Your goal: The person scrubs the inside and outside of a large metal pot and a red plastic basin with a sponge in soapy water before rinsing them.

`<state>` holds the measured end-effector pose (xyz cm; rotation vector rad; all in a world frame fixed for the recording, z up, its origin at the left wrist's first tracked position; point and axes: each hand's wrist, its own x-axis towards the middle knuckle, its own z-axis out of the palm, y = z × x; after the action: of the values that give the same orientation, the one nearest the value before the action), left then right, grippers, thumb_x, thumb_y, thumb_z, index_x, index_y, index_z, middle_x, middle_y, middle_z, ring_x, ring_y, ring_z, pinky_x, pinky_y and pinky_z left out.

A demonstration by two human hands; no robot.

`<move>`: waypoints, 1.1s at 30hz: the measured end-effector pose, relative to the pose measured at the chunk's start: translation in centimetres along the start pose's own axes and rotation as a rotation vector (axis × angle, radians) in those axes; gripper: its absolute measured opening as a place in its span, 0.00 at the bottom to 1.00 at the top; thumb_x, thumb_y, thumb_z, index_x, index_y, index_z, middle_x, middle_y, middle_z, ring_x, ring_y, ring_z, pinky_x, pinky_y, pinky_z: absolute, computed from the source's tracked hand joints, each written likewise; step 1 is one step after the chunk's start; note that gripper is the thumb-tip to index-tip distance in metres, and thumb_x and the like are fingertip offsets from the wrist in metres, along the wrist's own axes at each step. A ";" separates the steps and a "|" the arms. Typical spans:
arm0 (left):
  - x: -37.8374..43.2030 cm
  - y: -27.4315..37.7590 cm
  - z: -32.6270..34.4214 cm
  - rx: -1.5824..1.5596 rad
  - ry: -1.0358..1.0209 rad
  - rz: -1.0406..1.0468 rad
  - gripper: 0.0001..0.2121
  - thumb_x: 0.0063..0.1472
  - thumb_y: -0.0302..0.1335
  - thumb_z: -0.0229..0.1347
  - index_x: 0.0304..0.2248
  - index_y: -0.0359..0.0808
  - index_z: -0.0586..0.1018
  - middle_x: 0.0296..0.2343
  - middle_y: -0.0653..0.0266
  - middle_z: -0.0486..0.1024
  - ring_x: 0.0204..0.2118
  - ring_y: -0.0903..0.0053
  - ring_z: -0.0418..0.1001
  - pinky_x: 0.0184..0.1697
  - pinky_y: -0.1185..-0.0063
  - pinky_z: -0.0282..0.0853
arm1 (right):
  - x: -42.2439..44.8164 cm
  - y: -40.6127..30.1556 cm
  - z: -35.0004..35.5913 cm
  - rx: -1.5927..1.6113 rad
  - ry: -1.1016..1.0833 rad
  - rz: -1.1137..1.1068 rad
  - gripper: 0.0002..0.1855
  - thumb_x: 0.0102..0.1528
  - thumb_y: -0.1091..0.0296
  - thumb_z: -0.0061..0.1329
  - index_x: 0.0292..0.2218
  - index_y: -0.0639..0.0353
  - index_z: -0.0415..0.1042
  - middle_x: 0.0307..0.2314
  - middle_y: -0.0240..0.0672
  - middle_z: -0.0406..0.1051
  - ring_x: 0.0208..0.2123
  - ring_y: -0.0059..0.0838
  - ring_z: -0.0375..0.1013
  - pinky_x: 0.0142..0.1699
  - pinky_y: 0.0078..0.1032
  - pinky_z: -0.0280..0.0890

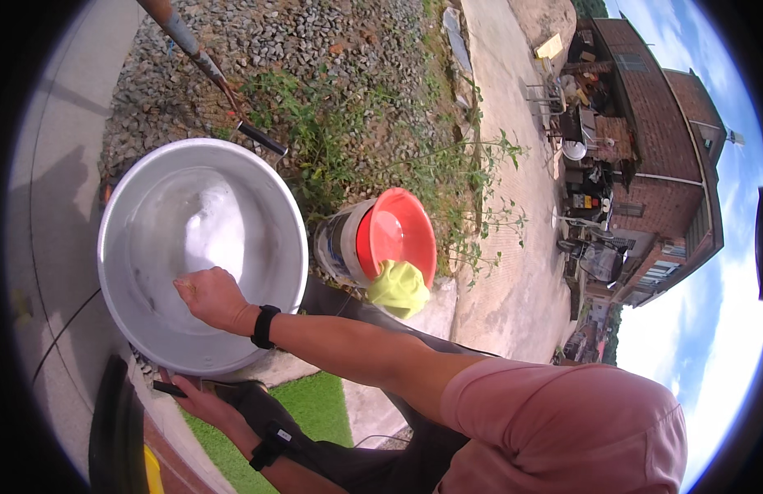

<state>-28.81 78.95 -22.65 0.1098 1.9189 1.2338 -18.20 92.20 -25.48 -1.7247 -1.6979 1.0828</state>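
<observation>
A large round aluminium basin point(128, 309) stands before me, its inside shiny; whether water lies in it is hard to tell. My right hand point(216, 302), a black band on the wrist, is curled into a fist over the near part of the basin. Any small thing inside that fist would be hidden. Outside the rim, my left hand point(202, 402) grips the basin's near black handle point(169, 388). On the far side sits the matching black handle point(263, 137). Beside the basin, a red plastic bowl point(412, 241) rests in the mouth of a white bucket point(341, 241). A yellow-green cloth point(398, 290) hangs over the bowl's edge.
A rusty metal pole point(183, 40) slants in near the far handle. Gravel point(264, 37) and weeds point(326, 129) lie beyond the basin. Green artificial turf point(319, 404) is under my legs. Parked motorbikes point(594, 256) stand by a brick house point(659, 129), across a concrete path point(511, 247).
</observation>
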 end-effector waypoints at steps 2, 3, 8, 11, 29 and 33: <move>0.3 -0.3 -1.2 0.015 0.017 0.028 0.22 0.67 0.38 0.40 0.57 0.36 0.59 0.54 0.56 0.59 0.55 0.65 0.60 0.56 0.68 0.57 | -0.9 -2.2 -0.7 0.071 -0.007 -0.023 0.17 0.55 0.61 0.46 0.18 0.60 0.68 0.12 0.46 0.64 0.18 0.50 0.66 0.27 0.40 0.61; 0.2 -0.1 -1.2 0.020 0.009 0.052 0.23 0.67 0.38 0.40 0.57 0.36 0.59 0.54 0.56 0.59 0.55 0.65 0.60 0.56 0.69 0.57 | -1.0 -3.0 -1.7 0.123 0.007 -0.046 0.15 0.55 0.63 0.45 0.19 0.59 0.69 0.12 0.46 0.64 0.18 0.50 0.66 0.27 0.40 0.62; 0.4 -0.8 0.0 -0.051 -0.041 0.060 0.23 0.66 0.34 0.43 0.57 0.33 0.58 0.54 0.56 0.60 0.55 0.69 0.61 0.57 0.72 0.57 | -0.6 3.1 -3.1 -0.134 -0.029 -0.238 0.08 0.53 0.66 0.48 0.26 0.60 0.71 0.26 0.42 0.71 0.27 0.44 0.71 0.33 0.36 0.66; -0.1 -1.2 -1.7 0.095 0.012 0.173 0.24 0.65 0.30 0.47 0.57 0.30 0.57 0.54 0.54 0.59 0.54 0.68 0.62 0.56 0.73 0.59 | -0.7 -0.7 -9.0 -0.050 -0.014 -0.074 0.08 0.52 0.65 0.50 0.28 0.60 0.70 0.31 0.41 0.70 0.31 0.44 0.71 0.35 0.35 0.66; -1.5 0.9 -2.7 0.117 -0.030 -0.216 0.13 0.61 0.33 0.52 0.41 0.34 0.70 0.34 0.67 0.69 0.36 0.81 0.66 0.38 0.80 0.62 | 10.3 6.4 -18.8 0.090 -0.193 0.340 0.33 0.45 0.56 0.55 0.50 0.65 0.66 0.44 0.51 0.69 0.47 0.47 0.69 0.52 0.32 0.62; -1.7 1.1 -1.0 0.023 0.006 -0.233 0.14 0.63 0.36 0.50 0.40 0.33 0.70 0.29 0.71 0.66 0.31 0.83 0.62 0.33 0.81 0.58 | 13.1 9.8 -17.1 -0.071 -0.194 0.300 0.30 0.49 0.59 0.53 0.50 0.68 0.65 0.33 0.45 0.75 0.35 0.34 0.74 0.42 0.28 0.66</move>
<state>-28.75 78.01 -20.59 -0.1040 1.8909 1.0574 0.20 107.05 -26.15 -2.0246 -1.6410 1.3762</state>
